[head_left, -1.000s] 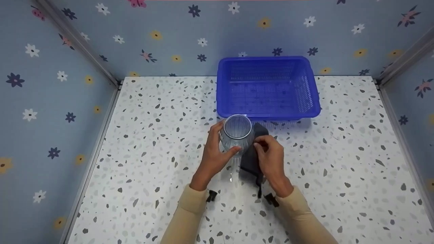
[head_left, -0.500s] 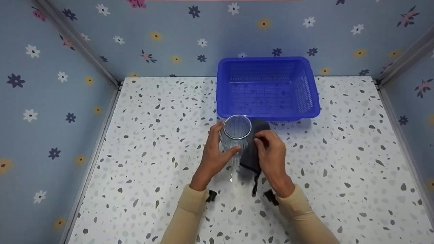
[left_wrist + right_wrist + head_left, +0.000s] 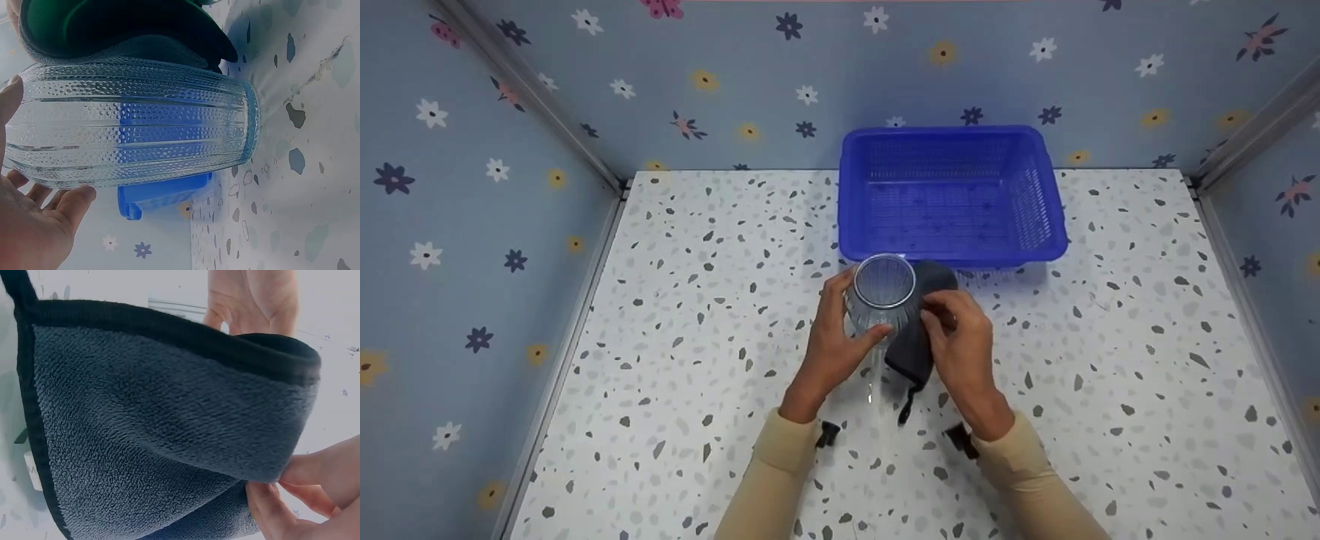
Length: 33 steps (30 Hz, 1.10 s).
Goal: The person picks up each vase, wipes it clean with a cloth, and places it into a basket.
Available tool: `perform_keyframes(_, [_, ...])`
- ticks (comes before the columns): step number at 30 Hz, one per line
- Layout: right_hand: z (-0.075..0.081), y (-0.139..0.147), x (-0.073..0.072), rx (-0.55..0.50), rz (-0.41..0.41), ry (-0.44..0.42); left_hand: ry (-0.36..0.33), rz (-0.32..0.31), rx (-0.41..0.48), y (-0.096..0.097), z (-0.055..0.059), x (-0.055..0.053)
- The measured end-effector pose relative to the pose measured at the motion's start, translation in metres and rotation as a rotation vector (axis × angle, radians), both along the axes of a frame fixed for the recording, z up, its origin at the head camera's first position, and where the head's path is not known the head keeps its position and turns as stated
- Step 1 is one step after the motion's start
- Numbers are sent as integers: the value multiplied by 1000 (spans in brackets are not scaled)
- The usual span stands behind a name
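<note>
A clear ribbed glass vase (image 3: 885, 304) stands mouth-up near the middle of the table in the head view. Curled round its left side, my left hand (image 3: 836, 337) grips it, thumb across the front; the left wrist view shows the vase's (image 3: 135, 124) dotted ribs and thick base. Whether the base touches the table, I cannot tell. My right hand (image 3: 960, 334) pinches a dark grey cloth (image 3: 911, 345) between thumb and fingers, at the vase's right side. The right wrist view shows the cloth's (image 3: 140, 410) plush face, black edging and corner loop, hiding the vase.
A blue plastic basket (image 3: 952, 259) with perforated sides stands just behind the vase, by the flower-patterned back wall (image 3: 810, 67). Small black pieces (image 3: 828, 433) show beside both wrists. The speckled white table (image 3: 697, 315) has panels on both sides.
The cloth's lower corner and loop have swung left toward the vase, and its upper part now bulges farther right and back. My right hand has shifted slightly right; the left hand and vase stay put.
</note>
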State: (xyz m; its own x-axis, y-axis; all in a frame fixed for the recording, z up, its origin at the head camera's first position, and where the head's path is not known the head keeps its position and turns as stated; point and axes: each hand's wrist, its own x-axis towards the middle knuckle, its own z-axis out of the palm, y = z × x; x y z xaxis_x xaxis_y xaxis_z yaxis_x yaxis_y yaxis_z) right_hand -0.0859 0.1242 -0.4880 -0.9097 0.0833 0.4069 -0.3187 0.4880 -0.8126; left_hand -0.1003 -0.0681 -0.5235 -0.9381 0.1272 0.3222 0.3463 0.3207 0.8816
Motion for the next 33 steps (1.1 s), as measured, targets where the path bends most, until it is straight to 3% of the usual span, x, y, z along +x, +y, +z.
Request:
perform_keyframes(12, [-22,4,-4,-8,-14,-113,20,12,-18,0,-2,-1])
perform_keyframes(26, [-53,3,-10,37,13,-182,21,19,-37,0,-2,1])
perform_keyframes(33, [-58,3,-11,22,12,-206,40,16,-36,0,-2,1])
